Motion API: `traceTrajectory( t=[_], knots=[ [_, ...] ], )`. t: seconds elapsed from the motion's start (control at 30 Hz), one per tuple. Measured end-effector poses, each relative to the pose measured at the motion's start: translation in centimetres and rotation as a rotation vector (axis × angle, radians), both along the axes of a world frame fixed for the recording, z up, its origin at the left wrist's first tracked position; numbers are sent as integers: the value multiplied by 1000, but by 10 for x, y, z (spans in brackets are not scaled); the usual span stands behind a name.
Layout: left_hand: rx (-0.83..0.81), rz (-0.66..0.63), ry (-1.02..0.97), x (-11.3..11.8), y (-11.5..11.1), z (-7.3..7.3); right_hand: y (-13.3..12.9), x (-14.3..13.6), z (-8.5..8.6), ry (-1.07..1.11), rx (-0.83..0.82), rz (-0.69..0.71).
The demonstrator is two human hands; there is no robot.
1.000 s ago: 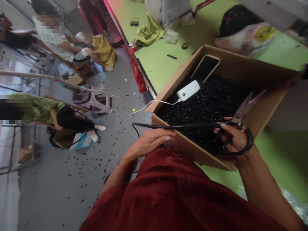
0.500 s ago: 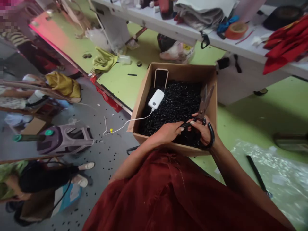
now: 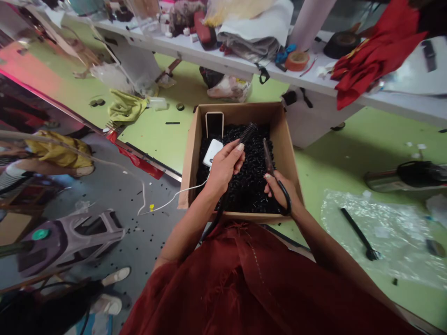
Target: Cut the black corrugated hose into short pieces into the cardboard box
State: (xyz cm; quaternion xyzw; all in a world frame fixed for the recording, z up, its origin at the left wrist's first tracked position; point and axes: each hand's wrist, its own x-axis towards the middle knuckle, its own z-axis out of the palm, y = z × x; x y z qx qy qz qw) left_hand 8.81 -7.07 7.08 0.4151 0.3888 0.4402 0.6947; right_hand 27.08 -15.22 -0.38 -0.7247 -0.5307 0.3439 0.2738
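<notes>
While both hands work above an open cardboard box (image 3: 292,172), a yellow-green cloth (image 3: 127,108) lies on the green desk (image 3: 157,144), beyond and left of them. A phone (image 3: 214,124) leans in the box's far left corner, past the left hand (image 3: 223,171); a white device (image 3: 212,152) with a white cable (image 3: 171,201) sits just beside that hand. Its thumb and fingers pinch a black bundle (image 3: 248,132), ribbed end up. Small black pieces (image 3: 251,179) fill the box beneath. The right hand (image 3: 281,188) curls around scissors (image 3: 268,156), blades pointing away. Right of it lies clear plastic (image 3: 384,232).
</notes>
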Motion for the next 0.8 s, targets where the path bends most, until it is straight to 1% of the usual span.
traceTrajectory(
  t=[0.07, 0.13, 0.2, 0.3, 0.37, 0.43, 0.5, 0.6, 0.7, 0.8],
  knots=[
    [34, -21, 11, 8, 6, 2, 0, 0, 2, 20, -13, 17],
    [59, -64, 40, 16, 12, -4, 0, 1, 3, 35, -19, 35],
    [68, -95, 101, 25, 15, -16, -1, 2, 3, 51, -15, 37],
    [60, -72, 169, 33, 19, -39, -1, 4, 2, 95, 9, 55],
    [44, -26, 164, 34, 20, -51, 0, 6, 1, 120, 12, 60],
    [7, -15, 128, 31, 22, -58, 1, 8, 0, 149, 0, 91],
    [-55, -21, 89, 27, 24, -62, 2, 9, -2, 159, -10, 113],
    [-116, 5, 85, 22, 27, -63, 2, 10, -4, 134, 17, 151],
    [-126, 15, 115, 23, 26, -63, 2, 10, -8, 111, 73, 193],
    [-117, -36, 118, 27, 22, -65, 3, 9, -10, 148, 145, 183]
  ],
)
